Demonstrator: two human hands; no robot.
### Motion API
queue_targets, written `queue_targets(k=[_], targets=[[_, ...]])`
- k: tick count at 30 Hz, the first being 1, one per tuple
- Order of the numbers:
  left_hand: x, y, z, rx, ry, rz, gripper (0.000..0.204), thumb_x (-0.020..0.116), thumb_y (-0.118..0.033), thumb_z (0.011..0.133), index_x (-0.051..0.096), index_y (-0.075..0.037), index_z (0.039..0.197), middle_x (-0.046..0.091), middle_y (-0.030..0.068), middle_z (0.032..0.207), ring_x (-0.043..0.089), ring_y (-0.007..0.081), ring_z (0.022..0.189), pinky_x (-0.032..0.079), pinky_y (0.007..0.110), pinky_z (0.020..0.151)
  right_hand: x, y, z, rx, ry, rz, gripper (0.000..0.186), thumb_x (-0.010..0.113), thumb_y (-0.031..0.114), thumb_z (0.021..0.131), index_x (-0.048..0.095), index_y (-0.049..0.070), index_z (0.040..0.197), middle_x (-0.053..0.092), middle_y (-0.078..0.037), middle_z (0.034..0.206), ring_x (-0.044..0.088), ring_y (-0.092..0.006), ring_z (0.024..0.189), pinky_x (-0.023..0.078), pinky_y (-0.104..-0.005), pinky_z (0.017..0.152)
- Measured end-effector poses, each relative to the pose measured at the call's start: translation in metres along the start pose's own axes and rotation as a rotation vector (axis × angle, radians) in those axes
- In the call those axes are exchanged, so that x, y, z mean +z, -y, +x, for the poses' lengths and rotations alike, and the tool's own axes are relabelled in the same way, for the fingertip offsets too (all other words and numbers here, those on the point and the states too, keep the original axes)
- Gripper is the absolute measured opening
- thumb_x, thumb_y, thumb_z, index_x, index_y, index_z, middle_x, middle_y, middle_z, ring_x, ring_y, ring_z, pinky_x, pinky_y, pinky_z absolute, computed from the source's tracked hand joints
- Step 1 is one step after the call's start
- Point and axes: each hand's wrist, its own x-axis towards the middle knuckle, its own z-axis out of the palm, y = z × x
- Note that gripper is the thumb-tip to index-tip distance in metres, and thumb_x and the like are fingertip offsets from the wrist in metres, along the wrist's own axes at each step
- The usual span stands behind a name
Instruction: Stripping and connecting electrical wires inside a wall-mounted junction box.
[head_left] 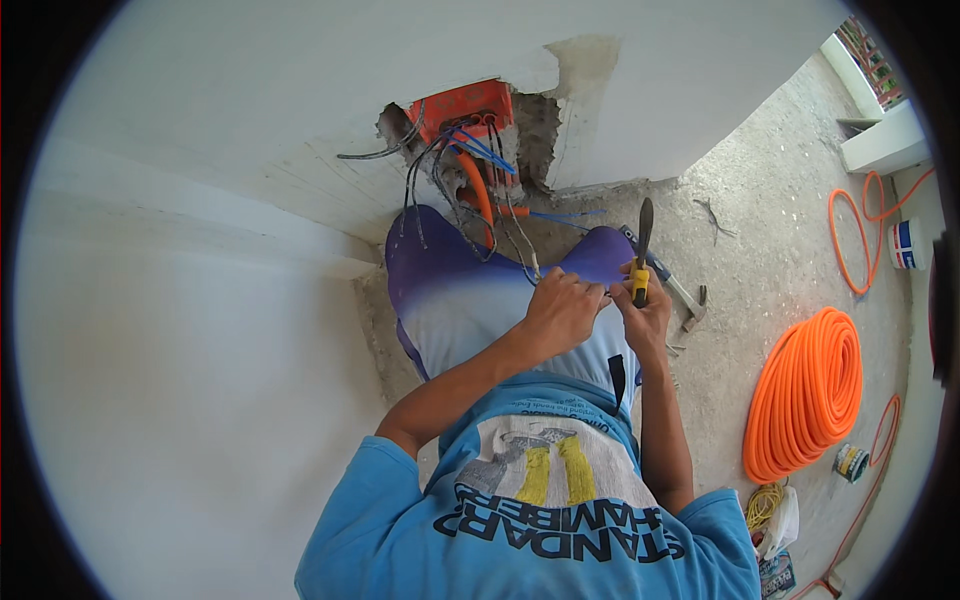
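My left hand (563,312) is closed in a pinch on a dark electrical wire (534,262) that runs down from the wall box, over my lap. Close beside it, almost touching, my right hand (648,312) grips a hand tool (640,284) with a yellow and black body. Its long dark end points up and away from me; whether it is a knife or pliers I cannot make out. Fingertips of both hands meet near the wire's end, which they hide. The orange-red electrical box (462,108) sits in a chipped wall opening, with black, grey and blue wires (488,150) hanging out.
Orange conduit (474,185) comes out below the box. A hammer (686,298) lies on the concrete floor by my right knee. Farther right are a large coil of orange conduit (805,395), a white bucket (905,245), a small can (851,463) and a yellow cord (764,506).
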Motion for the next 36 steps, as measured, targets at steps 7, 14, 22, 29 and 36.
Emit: queue_targets(k=[7, 14, 22, 29, 36], targets=[[-0.015, -0.004, 0.010, -0.224, 0.067, -0.548, 0.026, 0.054, -0.028, 0.092, 0.067, -0.008, 0.082, 0.061, 0.0143, 0.065, 0.061, 0.0289, 0.058, 0.044, 0.039, 0.054, 0.015, -0.001, -0.004, 0.403, -0.128, 1.107, 0.012, 0.069, 0.009, 0.083, 0.062, -0.001, 0.083, 0.059, -0.009, 0.110, 0.058, -0.0139, 0.090, 0.048, -0.0286, 0.072], [-0.011, 0.004, 0.011, -0.217, -0.027, -0.519, 0.024, 0.052, -0.028, 0.094, 0.069, -0.011, 0.092, 0.064, 0.0109, 0.069, 0.062, 0.0273, 0.060, 0.046, 0.037, 0.055, -0.026, -0.007, -0.016, 0.152, 0.067, 0.164, 0.012, 0.069, 0.010, 0.081, 0.062, 0.001, 0.085, 0.061, -0.010, 0.101, 0.060, -0.0183, 0.080, 0.048, -0.0331, 0.072], [-0.002, -0.001, 0.010, -0.108, -0.068, -0.350, 0.019, 0.053, -0.023, 0.094, 0.066, -0.009, 0.096, 0.064, 0.0111, 0.070, 0.063, 0.0289, 0.064, 0.048, 0.039, 0.056, -0.064, 0.002, -0.048, 0.001, 0.287, -0.313, 0.036, 0.062, -0.003, 0.071, 0.061, 0.000, 0.106, 0.045, -0.018, 0.131, 0.047, -0.0370, 0.118, 0.037, -0.0429, 0.101], [0.008, 0.004, 0.009, -0.040, -0.121, -0.305, 0.017, 0.056, -0.022, 0.092, 0.066, -0.009, 0.094, 0.060, 0.0106, 0.064, 0.061, 0.0295, 0.061, 0.045, 0.041, 0.055, -0.072, 0.006, -0.050, -0.023, 0.364, -0.405, 0.055, 0.058, -0.004, 0.073, 0.053, 0.008, 0.126, 0.042, -0.017, 0.133, 0.041, -0.0362, 0.125, 0.033, -0.0444, 0.105], [0.002, 0.004, 0.009, -0.059, -0.094, -0.288, 0.016, 0.057, -0.022, 0.090, 0.066, -0.009, 0.093, 0.061, 0.0111, 0.065, 0.061, 0.0298, 0.062, 0.045, 0.041, 0.055, -0.061, -0.004, -0.055, 0.017, 0.393, -0.279, 0.052, 0.062, -0.001, 0.076, 0.052, 0.007, 0.126, 0.044, -0.017, 0.129, 0.047, -0.0378, 0.118, 0.039, -0.0431, 0.100]])
